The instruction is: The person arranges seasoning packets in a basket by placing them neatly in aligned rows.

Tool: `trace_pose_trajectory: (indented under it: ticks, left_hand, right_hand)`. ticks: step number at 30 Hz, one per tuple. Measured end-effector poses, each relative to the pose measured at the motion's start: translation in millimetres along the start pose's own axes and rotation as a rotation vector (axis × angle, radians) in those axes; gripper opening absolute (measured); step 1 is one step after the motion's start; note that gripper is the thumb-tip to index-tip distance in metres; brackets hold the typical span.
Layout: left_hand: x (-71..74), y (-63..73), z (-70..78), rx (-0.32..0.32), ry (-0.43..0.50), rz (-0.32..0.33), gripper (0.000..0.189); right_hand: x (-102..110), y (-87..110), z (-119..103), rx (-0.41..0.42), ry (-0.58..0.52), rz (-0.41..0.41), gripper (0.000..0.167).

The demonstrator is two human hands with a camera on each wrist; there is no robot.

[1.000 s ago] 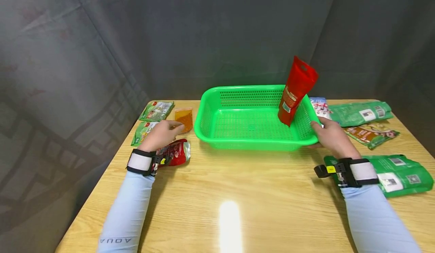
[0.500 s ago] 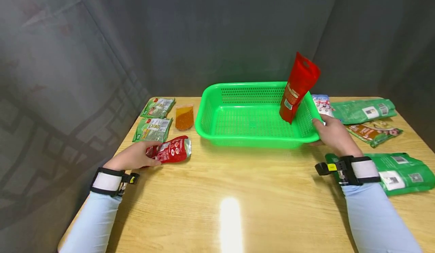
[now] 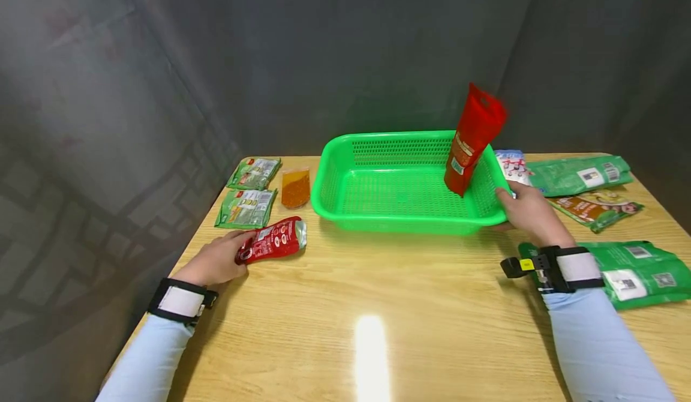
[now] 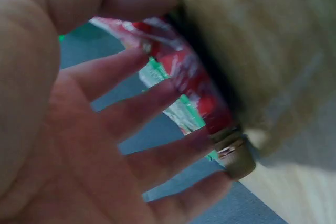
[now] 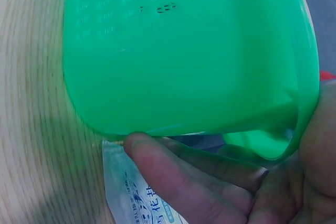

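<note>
My left hand [image 3: 216, 261] is at the left end of a red pouch [image 3: 278, 239] lying on the table. In the left wrist view its fingers [image 4: 142, 108] are spread and nearly straight, with their tips against the pouch's edge. My right hand [image 3: 531, 211] grips the right end of a green plastic basket [image 3: 399, 224], thumb at the rim and fingers under it. Inside the basket a red stand-up pouch [image 3: 468, 141] leans against the right wall. In the right wrist view the fingers [image 5: 178, 177] lie beneath the basket's wall.
Two green packets [image 3: 247, 208] and an orange-brown sachet [image 3: 296, 188] lie left of the basket. To the right are a white-blue packet [image 3: 511, 165], a green pouch [image 3: 580, 174], a brown packet [image 3: 596, 205] and a larger green pouch [image 3: 648, 270]. A dark curtain [image 3: 378, 60] hangs behind.
My left hand has moved from above the sachet down and left to the red pouch's end, then shifted slightly there. The right hand and basket stay nearly in place.
</note>
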State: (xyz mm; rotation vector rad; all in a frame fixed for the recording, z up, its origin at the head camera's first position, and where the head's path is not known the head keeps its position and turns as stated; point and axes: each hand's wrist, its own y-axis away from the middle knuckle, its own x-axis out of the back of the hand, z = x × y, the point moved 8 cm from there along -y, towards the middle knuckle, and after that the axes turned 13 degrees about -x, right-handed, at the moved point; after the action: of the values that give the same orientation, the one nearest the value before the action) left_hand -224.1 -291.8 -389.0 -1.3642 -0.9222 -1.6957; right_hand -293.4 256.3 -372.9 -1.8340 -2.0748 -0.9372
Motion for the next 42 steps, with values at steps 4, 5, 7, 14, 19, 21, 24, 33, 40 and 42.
trace_pose_trajectory:
  ticks: [4, 5, 7, 14, 19, 21, 24, 33, 40, 42]
  left_hand:
    - [-4.1, 1.6, 1.4, -0.002, -0.061, 0.022, 0.076]
    - [-4.8, 2.2, 1.4, 0.001, -0.074, 0.025, 0.076]
    - [-5.7, 3.3, 0.8, 0.012, -0.094, 0.029, 0.074]
    - [-4.4, 5.5, 2.4, -0.005, -0.132, 0.063, 0.071]
    - [3.1, 6.7, 8.7, -0.093, -0.186, 0.161, 0.052]
    - [7.4, 8.5, 10.4, -0.135, -0.201, 0.215, 0.039]
    - [13.5, 12.9, 13.1, -0.179, -0.199, 0.277, 0.025]
    - [40.8, 26.3, 26.3, -0.216, -0.117, 0.463, 0.016]
    - [73.4, 27.4, 39.0, -0.230, -0.042, 0.688, 0.019]
    - [81.4, 25.2, 42.6, -0.217, -0.026, 0.710, 0.020]
  right_hand:
    - [-3.0, 0.0, -0.6, 0.006, 0.006, -0.002, 0.072]
    - [-3.2, 0.0, -0.5, 0.007, 0.006, -0.003, 0.072]
    - [-3.5, -0.1, -1.0, 0.007, -0.003, -0.002, 0.072]
    - [-2.5, 0.0, -0.8, 0.006, -0.016, -0.002, 0.071]
    - [-0.8, -0.1, 0.7, 0.005, -0.008, -0.002, 0.072]
    - [-0.4, -0.5, 1.3, 0.004, -0.009, -0.005, 0.073]
    - [0.0, -0.5, 1.5, 0.008, -0.007, -0.003, 0.073]
    - [0.7, -0.4, 1.0, 0.011, 0.001, 0.005, 0.073]
    - [1.8, 1.5, 1.0, -0.005, 0.020, -0.002, 0.076]
    - [1.7, 1.5, 0.9, -0.006, 0.022, 0.000, 0.076]
